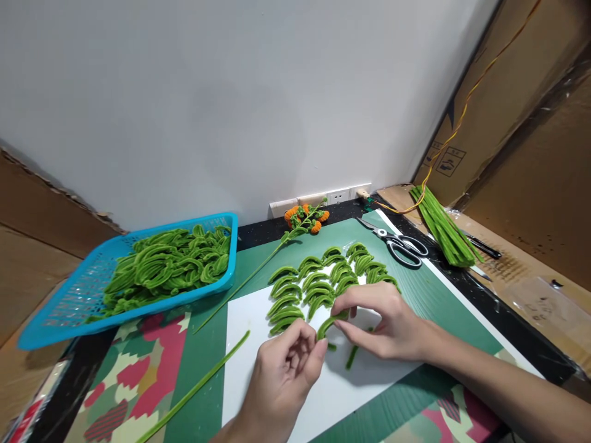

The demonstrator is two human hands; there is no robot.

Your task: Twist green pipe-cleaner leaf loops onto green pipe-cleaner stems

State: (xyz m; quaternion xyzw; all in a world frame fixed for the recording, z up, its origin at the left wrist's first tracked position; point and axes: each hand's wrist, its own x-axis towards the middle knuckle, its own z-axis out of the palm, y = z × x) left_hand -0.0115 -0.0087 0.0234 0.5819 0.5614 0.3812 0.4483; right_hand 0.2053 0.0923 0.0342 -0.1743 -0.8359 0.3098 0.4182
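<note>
Between my two hands is a curved green pipe cleaner piece [325, 327]. The thumb and forefinger of my left hand [287, 364] pinch its lower end. My right hand [386, 320] pinches its upper end. Just beyond my hands, bent green pipe cleaner leaves [318, 288] lie in rows on a white sheet of paper [244, 375]. Short green pieces [351, 357] lie under my right hand, partly hidden by it. To the left of my left hand, a long straight green pipe cleaner [198, 386] runs across the mat.
A blue plastic basket [233, 252] full of bent green pieces stands at left. An orange-flowered stem [281, 240] lies behind the paper on a green mat [462, 326]. Scissors [392, 243], a green pipe cleaner bundle [446, 231] and a dark-handled knife [482, 246] are at right. Cardboard flanks both sides.
</note>
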